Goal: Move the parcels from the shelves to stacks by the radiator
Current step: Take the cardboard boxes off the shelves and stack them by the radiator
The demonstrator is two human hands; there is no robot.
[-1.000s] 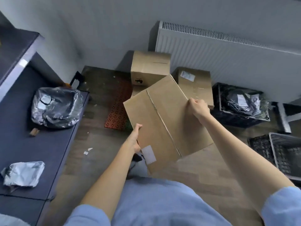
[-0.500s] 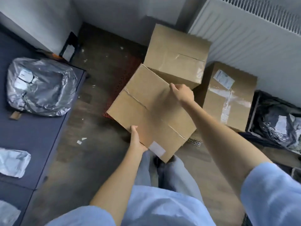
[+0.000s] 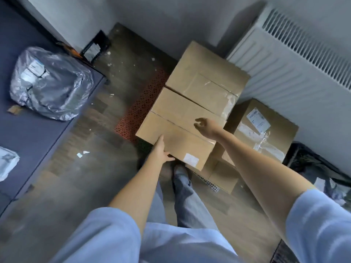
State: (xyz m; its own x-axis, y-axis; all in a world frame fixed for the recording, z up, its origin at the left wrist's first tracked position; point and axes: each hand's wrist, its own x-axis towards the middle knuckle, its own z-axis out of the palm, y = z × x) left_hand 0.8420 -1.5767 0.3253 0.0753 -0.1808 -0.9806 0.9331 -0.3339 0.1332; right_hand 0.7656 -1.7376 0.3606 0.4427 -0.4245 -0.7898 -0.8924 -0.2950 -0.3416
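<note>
A plain cardboard box (image 3: 178, 130) with a small white label sits level against a taped cardboard box (image 3: 207, 80) beside the white radiator (image 3: 296, 69). My left hand (image 3: 161, 150) grips its near left edge, thumb up the side and fingers under it. My right hand (image 3: 207, 126) hovers just over the box's right side, fingers loosely spread, holding nothing. A third box (image 3: 266, 130) with a shipping label stands to the right. A lower box (image 3: 224, 173) shows beneath the held one.
On the dark shelf (image 3: 28, 133) at left lie a crumpled silver parcel (image 3: 49, 82) and another silver parcel (image 3: 7, 164) at the frame edge. A red perforated mat (image 3: 140, 109) lies on the wooden floor. A black crate (image 3: 313, 168) stands at right.
The box came down from a tilted carry and now sits level against the taped box. My right hand has let go of its far edge and lifted off. The view has closed in.
</note>
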